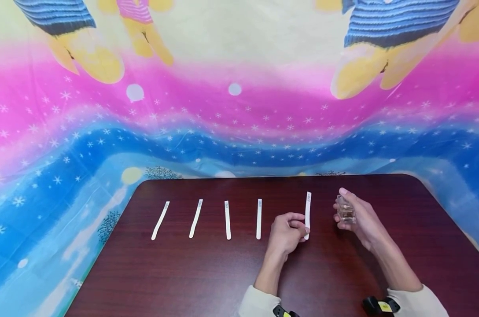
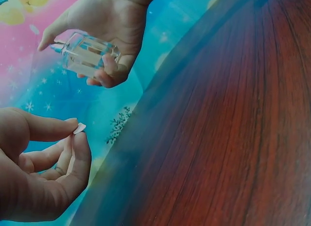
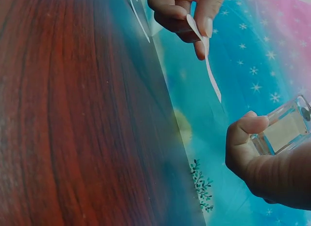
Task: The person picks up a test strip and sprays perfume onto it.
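Observation:
Between thumb and finger my left hand [image 1: 286, 234] pinches a white paper test strip [image 1: 308, 207] near its rounded lower end. The strip stands up from the fingers, with small dark print at its top. My right hand [image 1: 364, 220] grips a clear glass perfume bottle [image 1: 346, 210], its fingers wrapped round the body. Pale amber liquid shows inside the bottle. In the left wrist view the thumb or finger reaches out near the spray nozzle [image 2: 57, 47], which points toward the left hand's side. A gap separates bottle and strip.
Several more white strips lie spaced in a row on the dark wood table [image 1: 208, 273], among them the far left one [image 1: 160, 221] and one beside my left hand [image 1: 259, 219]. A colourful patterned cloth [image 1: 239, 114] hangs behind the table's back edge.

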A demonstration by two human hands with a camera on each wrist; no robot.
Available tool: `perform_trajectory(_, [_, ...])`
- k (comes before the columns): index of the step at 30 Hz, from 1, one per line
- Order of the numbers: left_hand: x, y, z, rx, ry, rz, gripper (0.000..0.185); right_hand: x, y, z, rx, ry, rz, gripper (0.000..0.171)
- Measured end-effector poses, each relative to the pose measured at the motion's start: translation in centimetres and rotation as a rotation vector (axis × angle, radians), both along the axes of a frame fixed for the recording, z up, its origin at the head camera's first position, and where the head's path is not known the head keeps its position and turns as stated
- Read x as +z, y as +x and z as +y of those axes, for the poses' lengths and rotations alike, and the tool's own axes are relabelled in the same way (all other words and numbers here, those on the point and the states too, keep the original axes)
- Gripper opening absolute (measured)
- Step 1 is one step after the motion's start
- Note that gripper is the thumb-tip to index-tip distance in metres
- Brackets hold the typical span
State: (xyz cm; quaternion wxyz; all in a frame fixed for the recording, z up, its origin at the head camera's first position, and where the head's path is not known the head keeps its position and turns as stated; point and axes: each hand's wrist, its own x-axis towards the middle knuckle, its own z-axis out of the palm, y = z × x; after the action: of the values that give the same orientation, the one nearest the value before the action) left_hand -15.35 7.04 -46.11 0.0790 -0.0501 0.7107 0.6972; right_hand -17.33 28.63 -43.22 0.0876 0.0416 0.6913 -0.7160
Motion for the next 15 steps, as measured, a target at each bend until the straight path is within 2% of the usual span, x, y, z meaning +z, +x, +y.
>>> perform_trajectory(6, [-0.23,-0.25,-0.5,-0.011,-0.009,0.01,0.028,0.03,-0.07,0.12,0.011,-0.048,0.008,0.041])
perform_trajectory(15, [-0.58,-0.59,-1.07,-0.002,0.011,-0.015,0.034,-0.13,-0.03,0.32,-0.005,-0.043,-0.018,0.04])
